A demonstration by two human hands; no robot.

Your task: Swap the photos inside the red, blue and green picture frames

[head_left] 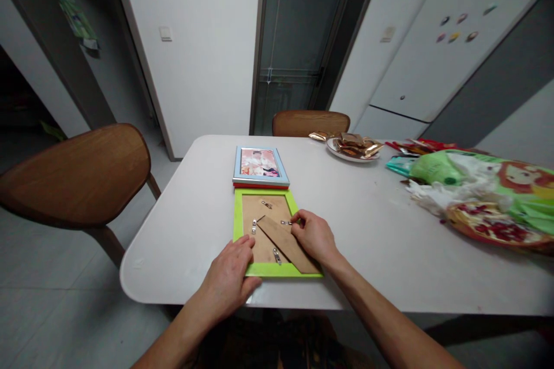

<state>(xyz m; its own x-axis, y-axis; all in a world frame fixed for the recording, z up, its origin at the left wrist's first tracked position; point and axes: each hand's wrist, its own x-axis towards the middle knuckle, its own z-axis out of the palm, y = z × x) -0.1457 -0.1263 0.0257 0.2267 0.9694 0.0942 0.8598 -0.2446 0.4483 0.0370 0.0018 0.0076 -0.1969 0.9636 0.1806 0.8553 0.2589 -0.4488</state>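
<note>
A lime-green photo frame (238, 213) lies face down on the white table (186, 225), its brown backing board (251, 251) showing. Small metal clips (277, 255) are fixed around the board, and a flat easel stand (288, 242) slants across it to the lower right. My left hand (231, 268) grips the frame's lower left corner, fingers over the rim and thumb along the front edge. With bent, pinched fingers, my right hand (314, 236) is at the clip on the right side (285, 222). Its fingertips partly hide that clip.
Beyond the green frame, a light-blue photo frame (238, 167) is stacked on a red one (259, 187). A plate (341, 155) of gold-wrapped snacks stands at the back. Crumpled packaging (459, 173) and a plate of red food scraps (497, 225) lie right. Wooden chairs (78, 179) stand around.
</note>
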